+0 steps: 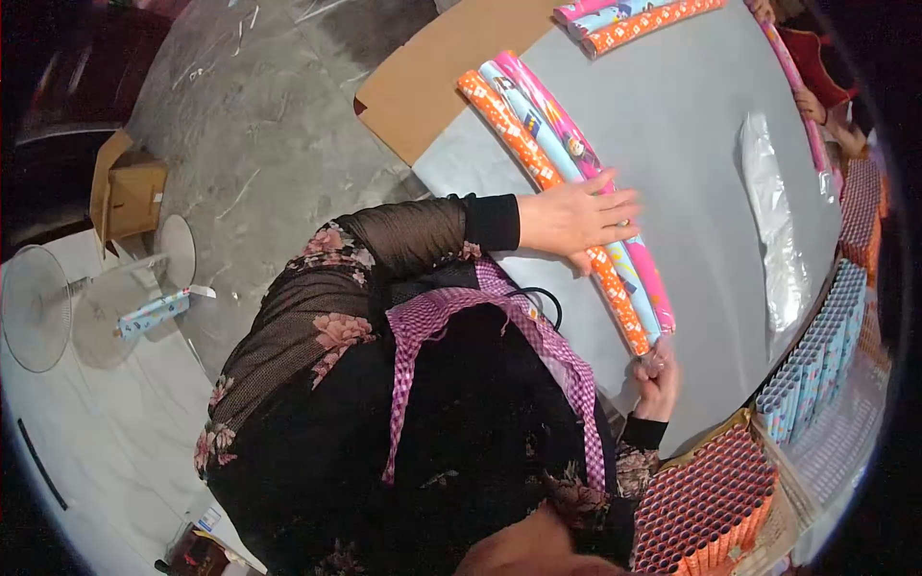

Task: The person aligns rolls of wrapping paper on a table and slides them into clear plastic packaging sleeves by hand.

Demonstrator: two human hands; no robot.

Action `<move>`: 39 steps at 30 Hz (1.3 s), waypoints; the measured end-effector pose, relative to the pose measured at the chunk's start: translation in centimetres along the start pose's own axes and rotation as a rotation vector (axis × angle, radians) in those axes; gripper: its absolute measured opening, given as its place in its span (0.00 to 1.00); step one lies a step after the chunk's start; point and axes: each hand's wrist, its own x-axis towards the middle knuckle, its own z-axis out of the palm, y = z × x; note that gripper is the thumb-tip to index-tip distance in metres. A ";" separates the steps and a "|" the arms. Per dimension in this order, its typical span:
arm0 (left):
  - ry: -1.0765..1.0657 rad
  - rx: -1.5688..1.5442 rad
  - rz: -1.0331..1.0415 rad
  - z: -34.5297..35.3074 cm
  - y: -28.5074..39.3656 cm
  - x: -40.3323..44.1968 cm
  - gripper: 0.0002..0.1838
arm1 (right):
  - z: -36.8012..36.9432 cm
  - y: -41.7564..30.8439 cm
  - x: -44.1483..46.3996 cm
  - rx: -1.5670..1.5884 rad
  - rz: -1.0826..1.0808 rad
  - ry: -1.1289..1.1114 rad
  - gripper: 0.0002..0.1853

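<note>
Three long printed rolls lie side by side at a slant on the grey table: an orange roll (511, 132), a light blue roll (547, 139) and a pink roll (653, 288). Glossy clear film shows around them. My left hand (581, 216) rests flat across their middle, fingers spread. At their lower end, my right hand (658, 377) has its fingers closed on a shiny bit of clear film, beside the tips of the orange and blue rolls.
Clear plastic sleeves (771, 226) lie right of the rolls. Another three-roll bundle (653, 24) is at the top. A co-worker's hand (810, 106) holds a pink roll (795, 72). Upright orange rolls (706, 499) and blue rolls (816, 350) stand along the table's edge. A cardboard piece (437, 82) lies upper left.
</note>
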 end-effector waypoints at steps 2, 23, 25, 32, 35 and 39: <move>0.075 -0.009 -0.008 0.2 0.1 0.0 0.51 | -1.1 0.4 0.3 0.085 0.032 -0.048 0.08; 0.062 -0.093 0.006 0.7 -0.1 0.3 0.52 | -1.3 0.2 0.4 -0.051 -0.091 -0.242 0.03; 0.060 -0.097 0.024 0.3 -0.1 0.3 0.52 | -1.1 -0.3 0.7 0.153 0.078 -0.215 0.09; -0.034 -0.181 -0.014 -0.4 -0.1 0.7 0.50 | -2.3 1.0 0.7 -0.569 -0.391 -0.291 0.22; -0.018 -0.164 -0.025 0.1 -0.2 1.0 0.48 | -2.2 0.5 2.2 0.024 -0.066 -0.202 0.11; -0.001 -0.045 0.023 0.0 -0.2 1.2 0.48 | -0.4 0.2 1.0 -0.131 -0.124 -0.091 0.10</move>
